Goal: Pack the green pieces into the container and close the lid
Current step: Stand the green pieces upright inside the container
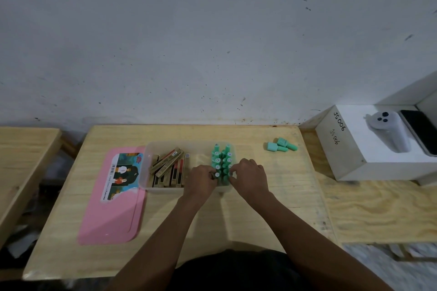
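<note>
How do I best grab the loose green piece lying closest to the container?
Likely from above, pinching across the wide cap of the loose green piece: it lies on its side on the table, cap toward the container. Another piece crowds its far side, so approach from the near side.

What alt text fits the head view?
The left hand and right hand touch upright green pieces packed in the right end of a clear container. The pink lid lies off to its left; loose green pieces lie on the table to its right.
</note>
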Demonstrator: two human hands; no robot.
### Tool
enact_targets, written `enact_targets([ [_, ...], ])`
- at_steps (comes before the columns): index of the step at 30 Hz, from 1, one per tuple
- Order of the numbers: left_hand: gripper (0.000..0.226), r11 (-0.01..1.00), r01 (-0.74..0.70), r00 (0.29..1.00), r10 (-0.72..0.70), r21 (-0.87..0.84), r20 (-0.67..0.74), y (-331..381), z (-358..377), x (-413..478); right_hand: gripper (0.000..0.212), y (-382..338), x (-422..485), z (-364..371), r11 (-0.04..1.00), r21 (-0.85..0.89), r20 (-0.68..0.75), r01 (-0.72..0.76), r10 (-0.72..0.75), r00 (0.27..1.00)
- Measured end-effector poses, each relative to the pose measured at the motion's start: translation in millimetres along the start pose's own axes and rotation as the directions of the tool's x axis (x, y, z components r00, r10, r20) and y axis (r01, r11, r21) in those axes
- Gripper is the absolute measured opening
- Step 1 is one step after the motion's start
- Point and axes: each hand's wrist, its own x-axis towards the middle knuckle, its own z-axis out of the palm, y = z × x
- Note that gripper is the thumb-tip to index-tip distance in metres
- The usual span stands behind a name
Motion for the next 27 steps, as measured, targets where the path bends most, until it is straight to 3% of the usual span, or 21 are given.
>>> enact_targets([
  [9, 0.025, 0.998, 0.036, 0.999, -0.035, -0.058, 0.020, -3.4, -0.9, 1.4, 0.025, 17.0, -13.0, -9.9, 0.986, 0.168, -0.041, -0.012, 0.019, 0.999],
  [14, 0.028, 0.998, 0.043, 0.999, -0.044, -0.048, -0.016, 3.7, -6.1, 1.4, 0.022, 62.6, -23.9, -23.2, 0.960, 0.252, -0.080, -0.119, 0.143, 0.986],
  [21, 0.027, 0.996, -0.067, 0.991, 0.073, 0.054, -0.113, 59.2, -12.2, 4.3, 0.019, 132.0, -33.9, -37.0, 0.894, 0.327, -0.113, -0.306, 0.358, 0.927],
  [24, 0.026, 0.988, -0.154, 0.986, 0.153, -0.019, -0.070, 84.8, 3.9, 14.3, 0.018, 152.3, -32.3, -39.7, 0.867, 0.347, -0.105, -0.358, 0.415, 0.904],
  [27, 0.028, 0.959, -0.284, 0.958, 0.283, 0.012, 0.045, 107.8, 29.7, 33.4, 0.019, 168.9, -23.1, -37.2, 0.842, 0.363, -0.077, -0.398, 0.453, 0.888],
])
